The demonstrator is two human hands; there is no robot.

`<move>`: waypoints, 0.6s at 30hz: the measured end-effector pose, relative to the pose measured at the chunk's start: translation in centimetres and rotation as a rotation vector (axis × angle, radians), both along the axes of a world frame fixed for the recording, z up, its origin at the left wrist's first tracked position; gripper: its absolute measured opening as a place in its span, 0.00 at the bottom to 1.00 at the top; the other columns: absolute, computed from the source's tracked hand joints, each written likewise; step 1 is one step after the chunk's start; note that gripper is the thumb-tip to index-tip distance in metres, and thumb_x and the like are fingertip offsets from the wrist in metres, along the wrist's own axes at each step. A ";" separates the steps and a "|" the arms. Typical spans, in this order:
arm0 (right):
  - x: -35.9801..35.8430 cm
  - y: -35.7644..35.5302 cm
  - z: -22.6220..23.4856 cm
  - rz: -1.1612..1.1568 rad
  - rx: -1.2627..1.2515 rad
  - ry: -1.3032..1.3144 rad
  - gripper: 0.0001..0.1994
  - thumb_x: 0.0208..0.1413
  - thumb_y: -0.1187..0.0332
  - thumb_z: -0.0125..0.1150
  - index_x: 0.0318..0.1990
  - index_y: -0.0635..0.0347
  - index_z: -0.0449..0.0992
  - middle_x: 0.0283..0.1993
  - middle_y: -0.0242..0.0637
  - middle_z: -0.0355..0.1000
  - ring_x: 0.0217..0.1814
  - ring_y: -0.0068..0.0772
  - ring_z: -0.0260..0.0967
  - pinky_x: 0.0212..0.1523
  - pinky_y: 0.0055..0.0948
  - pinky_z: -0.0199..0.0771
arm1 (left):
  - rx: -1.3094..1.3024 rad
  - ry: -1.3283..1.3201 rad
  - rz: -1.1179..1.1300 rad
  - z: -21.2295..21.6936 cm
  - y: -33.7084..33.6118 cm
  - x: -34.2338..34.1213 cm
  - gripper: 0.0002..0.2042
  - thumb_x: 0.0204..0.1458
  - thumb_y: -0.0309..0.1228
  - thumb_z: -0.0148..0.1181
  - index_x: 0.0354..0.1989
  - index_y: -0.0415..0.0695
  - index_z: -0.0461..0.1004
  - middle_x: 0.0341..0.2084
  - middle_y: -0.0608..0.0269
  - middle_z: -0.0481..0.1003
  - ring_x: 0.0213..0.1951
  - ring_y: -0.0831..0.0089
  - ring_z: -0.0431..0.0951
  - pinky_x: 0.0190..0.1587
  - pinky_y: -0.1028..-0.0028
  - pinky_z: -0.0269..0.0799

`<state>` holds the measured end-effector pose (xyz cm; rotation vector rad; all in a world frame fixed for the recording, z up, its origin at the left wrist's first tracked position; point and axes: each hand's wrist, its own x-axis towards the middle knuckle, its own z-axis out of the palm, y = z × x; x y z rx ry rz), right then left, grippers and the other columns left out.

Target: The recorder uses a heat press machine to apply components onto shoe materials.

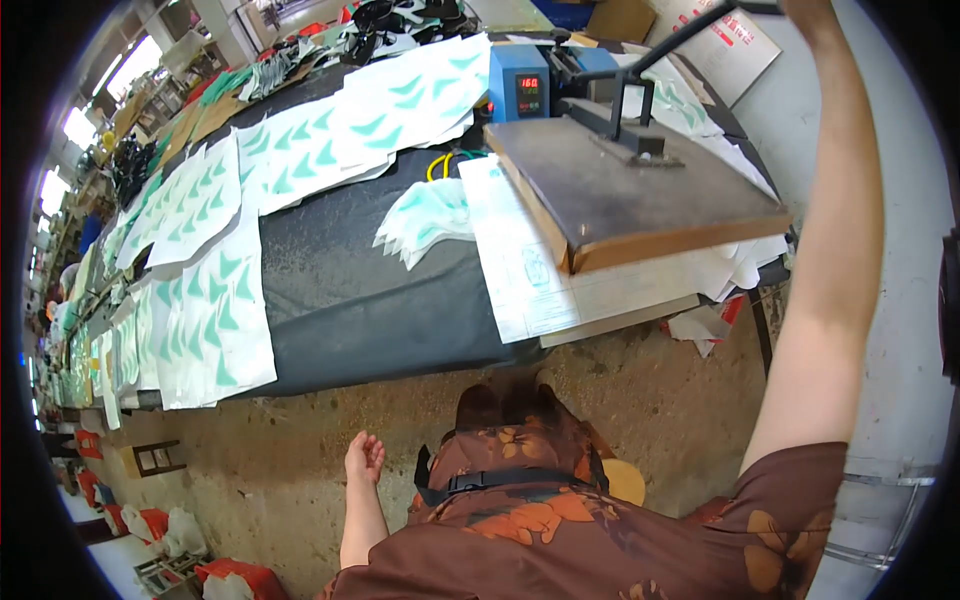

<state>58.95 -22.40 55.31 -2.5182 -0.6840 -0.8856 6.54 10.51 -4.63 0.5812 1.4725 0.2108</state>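
My right arm reaches up along the right side, and my right hand (806, 12) is at the top edge, partly cut off, closed round the end of the dark lever handle (690, 35) of a heat press. The press's flat brown-edged plate (640, 190) lies over white paper sheets (515, 260), and its blue control box (519, 82) has a lit red display. Down by my waist, apart from the table, my left hand (364, 457) has its fingers loosely curled in, with nothing visible in them. A small stack of white pieces with pale green shapes (430, 218) lies left of the press.
White sheets printed with green shapes (310, 150) cover the left and back of the black-covered table (380, 310). Yellow-handled scissors (437, 167) lie behind the small stack. Dark pieces (400, 25) are heaped at the back. A wooden stool (155, 458) stands on the floor, left.
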 end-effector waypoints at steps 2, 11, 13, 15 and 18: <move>-1.8 -3.7 -2.5 -0.079 -0.051 0.023 0.24 0.55 0.43 0.54 0.37 0.59 0.73 0.38 0.39 0.72 0.42 0.28 0.64 0.46 0.32 0.61 | -0.021 -0.002 -0.074 -0.9 -0.4 1.5 0.07 0.57 0.35 0.58 0.40 0.47 0.75 0.31 0.66 0.76 0.29 0.70 0.77 0.33 0.72 0.77; -14.6 -10.0 -21.3 0.119 -0.368 0.359 0.15 0.40 0.61 0.71 0.30 0.58 0.73 0.25 0.38 0.71 0.29 0.44 0.68 0.37 0.40 0.64 | 0.068 -0.080 -0.520 -0.2 -2.0 11.5 0.09 0.58 0.32 0.55 0.45 0.46 0.71 0.28 0.66 0.74 0.29 0.71 0.76 0.28 0.72 0.73; -14.6 -11.0 -26.7 0.078 -0.503 0.362 0.11 0.39 0.67 0.68 0.32 0.56 0.77 0.23 0.41 0.71 0.30 0.47 0.69 0.35 0.41 0.64 | 0.221 -0.142 -0.630 0.4 -2.3 14.0 0.09 0.57 0.29 0.55 0.45 0.44 0.72 0.30 0.64 0.75 0.28 0.74 0.75 0.29 0.73 0.73; -14.3 -11.6 -31.1 0.084 -0.438 0.390 0.05 0.40 0.73 0.60 0.28 0.55 0.78 0.22 0.39 0.72 0.30 0.45 0.70 0.34 0.41 0.64 | 0.329 -0.201 -0.639 0.4 -3.2 16.0 0.08 0.56 0.28 0.56 0.43 0.42 0.73 0.32 0.64 0.75 0.31 0.74 0.75 0.33 0.73 0.72; -15.0 -11.3 -32.0 0.072 -0.324 0.383 0.04 0.39 0.74 0.56 0.22 0.54 0.78 0.22 0.38 0.72 0.29 0.44 0.69 0.35 0.41 0.64 | 1.013 -0.414 -0.952 12.7 -11.6 23.0 0.09 0.54 0.26 0.57 0.43 0.41 0.76 0.36 0.62 0.76 0.41 0.68 0.75 0.45 0.71 0.71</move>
